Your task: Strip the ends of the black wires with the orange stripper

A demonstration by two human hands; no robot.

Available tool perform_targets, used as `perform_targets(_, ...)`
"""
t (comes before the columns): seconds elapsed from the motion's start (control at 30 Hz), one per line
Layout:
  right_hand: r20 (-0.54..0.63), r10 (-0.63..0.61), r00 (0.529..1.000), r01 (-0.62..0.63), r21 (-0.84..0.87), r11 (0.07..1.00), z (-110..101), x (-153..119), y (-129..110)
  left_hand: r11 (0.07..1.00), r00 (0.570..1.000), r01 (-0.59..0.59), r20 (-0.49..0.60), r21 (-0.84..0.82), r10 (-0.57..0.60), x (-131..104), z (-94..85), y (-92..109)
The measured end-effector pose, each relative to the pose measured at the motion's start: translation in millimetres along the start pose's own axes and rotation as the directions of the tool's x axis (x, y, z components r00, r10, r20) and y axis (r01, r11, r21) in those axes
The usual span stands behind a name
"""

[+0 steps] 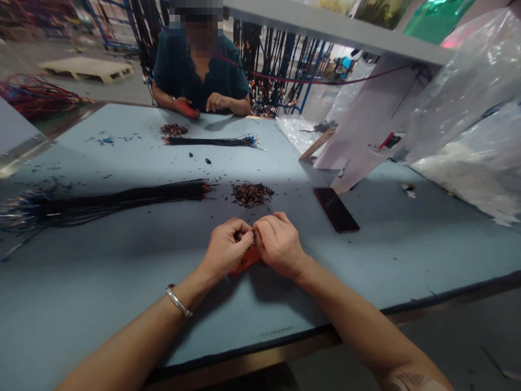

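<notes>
My left hand [227, 245] and my right hand [280, 243] meet fingertip to fingertip low over the front middle of the table. Both are closed, thumbs and fingers pinched together; whatever small thing lies between the tips is hidden. An orange tool [246, 262] with dark round spots shows beneath and between the hands, mostly covered by them. I cannot tell whether either hand grips it. Just beyond the fingers is a pile of short black and copper-coloured wire offcuts [252, 194]. A long bundle of black wires [130, 200] lies to the left, its copper-tipped ends towards the pile.
A dark phone [336, 209] lies right of my hands. Across the table [122, 304] a person [199, 70] sits behind a second wire bundle [211, 142] and offcut pile [174, 130]. A white post and clear plastic sheeting [459, 103] stand at right.
</notes>
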State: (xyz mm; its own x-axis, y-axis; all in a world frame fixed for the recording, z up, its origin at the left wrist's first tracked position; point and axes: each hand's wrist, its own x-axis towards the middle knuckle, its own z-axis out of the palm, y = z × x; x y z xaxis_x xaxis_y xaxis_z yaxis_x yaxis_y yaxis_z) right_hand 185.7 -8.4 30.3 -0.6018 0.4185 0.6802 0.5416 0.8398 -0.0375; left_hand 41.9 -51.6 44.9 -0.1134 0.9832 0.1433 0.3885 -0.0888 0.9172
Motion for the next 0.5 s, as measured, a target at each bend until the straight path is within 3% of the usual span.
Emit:
perform_targets(0.37, -0.016, 0.027, 1.000, -0.026, 0.057, 0.998, 2, 1, -3, 0.992, 0.994, 0.090, 0.076, -0.086, -0.084, 4, -2.7, -4)
perform_targets(0.5, -0.024, 0.059, 0.998, -0.059, 0.021, 0.998, 0, 2, 6, 0.994, 0.992, 0.076, 0.104, -0.074, -0.068, 1, -2.5, -2)
